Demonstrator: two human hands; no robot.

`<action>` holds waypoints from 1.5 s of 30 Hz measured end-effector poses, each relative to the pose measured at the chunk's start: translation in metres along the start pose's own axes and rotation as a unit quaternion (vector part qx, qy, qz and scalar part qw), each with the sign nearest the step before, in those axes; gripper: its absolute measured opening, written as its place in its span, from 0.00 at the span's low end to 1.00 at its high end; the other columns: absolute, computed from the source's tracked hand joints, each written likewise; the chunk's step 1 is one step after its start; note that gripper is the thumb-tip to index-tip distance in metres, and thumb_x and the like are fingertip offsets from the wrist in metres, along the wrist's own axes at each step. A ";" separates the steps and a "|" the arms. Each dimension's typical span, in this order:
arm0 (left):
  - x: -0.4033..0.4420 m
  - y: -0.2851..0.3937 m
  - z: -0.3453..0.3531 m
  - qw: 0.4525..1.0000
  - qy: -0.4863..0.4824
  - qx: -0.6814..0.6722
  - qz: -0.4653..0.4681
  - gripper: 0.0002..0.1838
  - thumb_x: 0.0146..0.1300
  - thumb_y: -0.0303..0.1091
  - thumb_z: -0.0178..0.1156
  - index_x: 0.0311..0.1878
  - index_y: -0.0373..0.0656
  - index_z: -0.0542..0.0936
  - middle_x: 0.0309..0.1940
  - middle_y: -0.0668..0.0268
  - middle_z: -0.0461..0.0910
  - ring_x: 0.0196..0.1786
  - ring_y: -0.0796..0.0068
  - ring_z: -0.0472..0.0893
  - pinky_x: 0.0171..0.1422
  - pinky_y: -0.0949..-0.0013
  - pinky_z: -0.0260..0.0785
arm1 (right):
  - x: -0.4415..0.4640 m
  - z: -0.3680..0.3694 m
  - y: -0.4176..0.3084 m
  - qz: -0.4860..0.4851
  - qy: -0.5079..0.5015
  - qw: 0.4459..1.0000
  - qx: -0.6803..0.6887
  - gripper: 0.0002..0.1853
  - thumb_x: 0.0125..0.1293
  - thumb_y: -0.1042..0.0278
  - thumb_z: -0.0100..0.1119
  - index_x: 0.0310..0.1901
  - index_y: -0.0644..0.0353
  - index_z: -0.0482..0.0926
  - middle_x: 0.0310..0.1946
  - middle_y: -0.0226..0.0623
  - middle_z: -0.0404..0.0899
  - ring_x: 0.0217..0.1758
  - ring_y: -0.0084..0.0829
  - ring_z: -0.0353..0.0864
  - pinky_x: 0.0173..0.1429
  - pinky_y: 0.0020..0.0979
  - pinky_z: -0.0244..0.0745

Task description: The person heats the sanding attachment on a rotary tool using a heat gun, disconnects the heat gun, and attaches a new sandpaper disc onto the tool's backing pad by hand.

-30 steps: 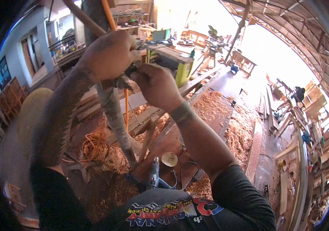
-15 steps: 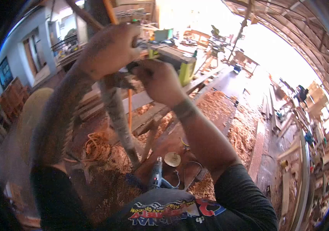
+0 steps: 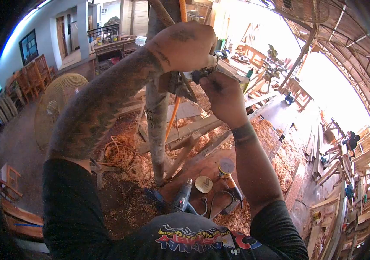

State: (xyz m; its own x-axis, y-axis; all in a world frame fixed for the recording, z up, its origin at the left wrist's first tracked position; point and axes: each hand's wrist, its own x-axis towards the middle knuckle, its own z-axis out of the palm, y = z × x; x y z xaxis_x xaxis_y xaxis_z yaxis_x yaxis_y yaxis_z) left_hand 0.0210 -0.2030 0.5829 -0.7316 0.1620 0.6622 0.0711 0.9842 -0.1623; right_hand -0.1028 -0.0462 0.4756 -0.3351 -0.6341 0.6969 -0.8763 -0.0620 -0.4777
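left hand curled above a dark part, its hold unclear, right hand pinching that part, post just beside, heat gun and shavings below

Your single view comes from the camera worn on your head, facing forward and down along your own arms. It sits just above your chest, so your dark shirt fills the bottom edge. Your left hand and right hand come up near the top, close ahead of the lens. You look steeply down on the heat gun at floor level, while the pale building at left and the roof trusses at right lie well beyond. The wide lens bends straight lines and darkens your corners.
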 end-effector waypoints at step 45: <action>-0.302 0.115 0.169 0.772 -0.313 -0.472 -0.289 0.13 0.66 0.39 0.77 0.50 0.43 0.92 0.37 0.62 0.86 0.40 0.71 0.85 0.47 0.66 0.78 | -0.408 -0.030 0.205 0.334 -0.358 0.868 -0.079 0.22 0.70 0.47 0.73 0.51 0.60 0.87 0.46 0.51 0.88 0.55 0.54 0.88 0.61 0.50 0.83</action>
State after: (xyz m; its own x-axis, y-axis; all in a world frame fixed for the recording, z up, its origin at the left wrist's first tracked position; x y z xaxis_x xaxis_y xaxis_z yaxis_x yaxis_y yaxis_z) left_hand 0.1354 -0.1510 0.2402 -0.9893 -0.0990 -0.1071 -0.1439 0.5408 0.8288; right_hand -0.1565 0.2224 0.1093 -0.5359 -0.8079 -0.2452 -0.6244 0.5748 -0.5289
